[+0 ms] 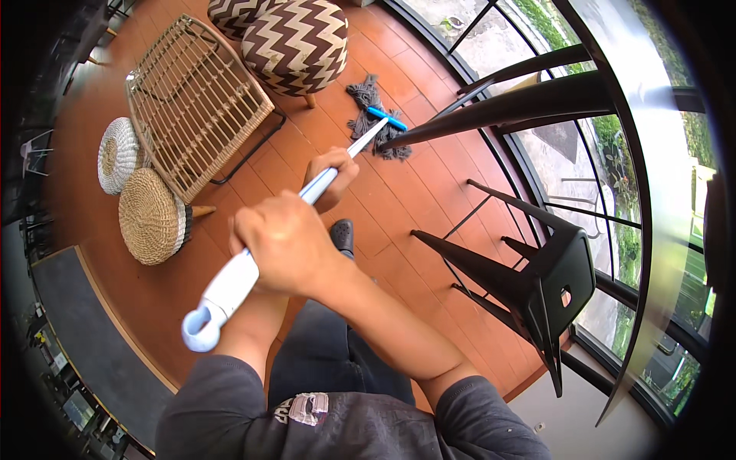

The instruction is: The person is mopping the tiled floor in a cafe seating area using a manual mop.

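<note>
I hold a string mop with a white and pale blue handle slanting away from me. My right hand is wrapped round the handle near its hooked end. Farther down, my left hand grips the same handle; my forearms cross, the right one in front. The mop's blue clamp and grey strings lie on the reddish-brown tile floor, close beside a dark table leg.
A black metal stool stands at right beneath a table edge, next to glass windows. At left are a rattan chair and round woven stools. A zigzag-patterned pouf stands farther off. My dark shoe is below the handle.
</note>
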